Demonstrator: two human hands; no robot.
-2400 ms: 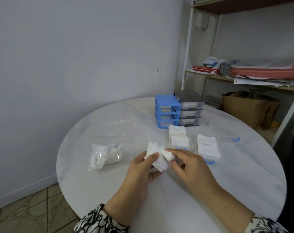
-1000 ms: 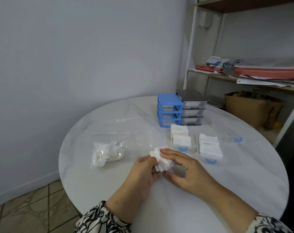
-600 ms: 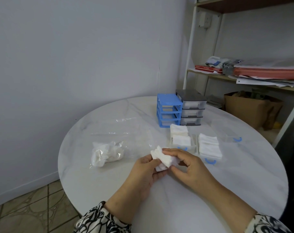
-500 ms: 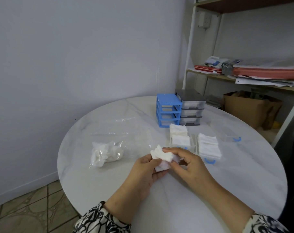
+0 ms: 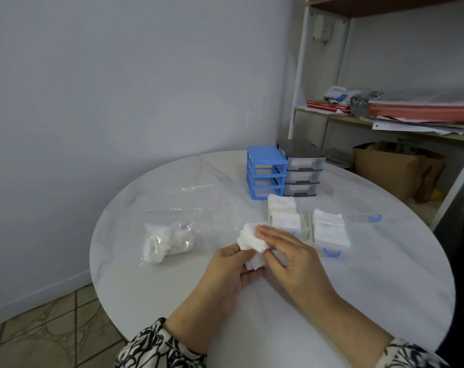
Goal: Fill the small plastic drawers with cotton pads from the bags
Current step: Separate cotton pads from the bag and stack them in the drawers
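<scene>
We've got the pad stack (image 5: 252, 244) cupped in our left hand (image 5: 227, 274), right hand (image 5: 292, 254) flat on top, half-filled drawer (image 5: 284, 221) just beyond, nearer our right.

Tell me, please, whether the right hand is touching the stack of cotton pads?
Touching. The head view shows the right hand with its fingers laid flat on the stack of cotton pads, which the left hand grips from below.

A round white table (image 5: 358, 301) carries a pad bag (image 5: 168, 241) left of the hands and drawers (image 5: 329, 235) and two organizers (image 5: 265, 172) beyond them.
</scene>
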